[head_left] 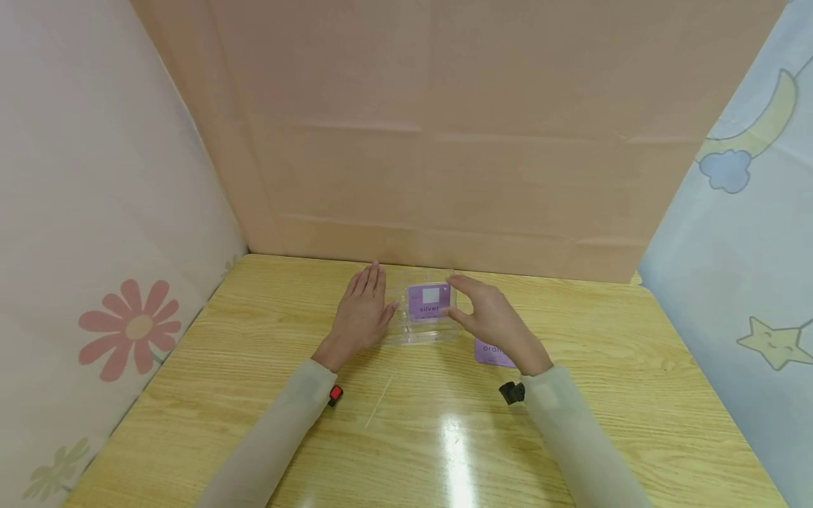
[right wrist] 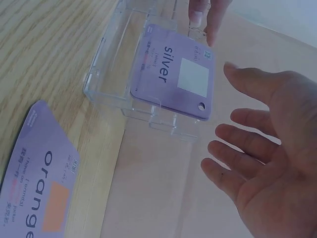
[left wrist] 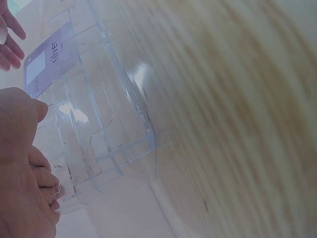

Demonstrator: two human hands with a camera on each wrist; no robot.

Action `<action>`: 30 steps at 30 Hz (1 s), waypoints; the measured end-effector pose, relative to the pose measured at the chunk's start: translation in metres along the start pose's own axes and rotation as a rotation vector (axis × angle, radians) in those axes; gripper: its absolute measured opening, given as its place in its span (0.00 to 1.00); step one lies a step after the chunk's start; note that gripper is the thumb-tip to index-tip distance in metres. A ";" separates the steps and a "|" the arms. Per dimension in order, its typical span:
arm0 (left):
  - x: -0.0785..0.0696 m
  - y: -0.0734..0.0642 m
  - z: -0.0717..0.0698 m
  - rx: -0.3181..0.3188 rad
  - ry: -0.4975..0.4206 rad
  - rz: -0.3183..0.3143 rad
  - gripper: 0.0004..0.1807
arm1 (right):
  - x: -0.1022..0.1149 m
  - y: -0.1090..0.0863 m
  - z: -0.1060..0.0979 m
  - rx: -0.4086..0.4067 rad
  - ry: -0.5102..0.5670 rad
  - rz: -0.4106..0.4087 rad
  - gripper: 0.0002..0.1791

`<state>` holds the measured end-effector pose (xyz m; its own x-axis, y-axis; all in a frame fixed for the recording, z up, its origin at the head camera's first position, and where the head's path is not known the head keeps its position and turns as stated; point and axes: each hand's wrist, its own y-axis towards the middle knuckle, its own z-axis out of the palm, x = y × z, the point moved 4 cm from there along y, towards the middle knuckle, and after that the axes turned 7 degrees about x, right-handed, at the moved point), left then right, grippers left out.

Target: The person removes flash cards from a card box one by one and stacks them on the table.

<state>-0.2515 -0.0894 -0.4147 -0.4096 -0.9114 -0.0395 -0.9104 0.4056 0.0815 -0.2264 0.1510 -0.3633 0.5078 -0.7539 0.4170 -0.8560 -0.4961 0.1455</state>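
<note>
A clear plastic organizer box [left wrist: 101, 121] with dividers lies near the back of the table. On it sits a stack of purple cards [right wrist: 171, 74], the top one reading "silver" with a pale square and a corner hole. My left hand [head_left: 360, 312] lies along the box's left side, fingers stretched forward and thumb by its edge. My right hand [head_left: 492, 317] hovers at the right of the cards; in the right wrist view its spread fingers stand apart from them and hold nothing. Partly under my right wrist, a purple "orange" card [right wrist: 42, 183] lies on the table.
The wood-grain table [head_left: 254, 395] ends at a tan backdrop [head_left: 406, 141] just behind the box. Patterned side panels with a flower [head_left: 130, 328] and a star [head_left: 771, 342] stand to the left and right. Dark straps hang at both wrists.
</note>
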 end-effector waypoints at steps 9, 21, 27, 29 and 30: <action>0.001 0.000 0.002 -0.007 0.003 -0.001 0.42 | 0.000 0.003 0.005 0.000 -0.010 -0.024 0.34; -0.001 0.002 0.002 -0.008 -0.004 -0.001 0.41 | 0.002 0.006 0.008 -0.053 -0.043 -0.083 0.30; 0.005 0.001 0.004 0.003 -0.017 -0.005 0.41 | 0.008 0.013 0.013 -0.058 -0.058 -0.100 0.29; 0.006 0.001 0.005 0.006 -0.017 -0.004 0.41 | 0.009 0.014 0.016 -0.056 -0.073 -0.093 0.29; 0.007 0.001 0.006 0.006 -0.019 -0.003 0.41 | 0.010 0.015 0.017 -0.056 -0.082 -0.092 0.30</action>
<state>-0.2559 -0.0951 -0.4207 -0.4076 -0.9113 -0.0590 -0.9121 0.4031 0.0750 -0.2328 0.1292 -0.3722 0.5883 -0.7402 0.3256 -0.8087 -0.5411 0.2308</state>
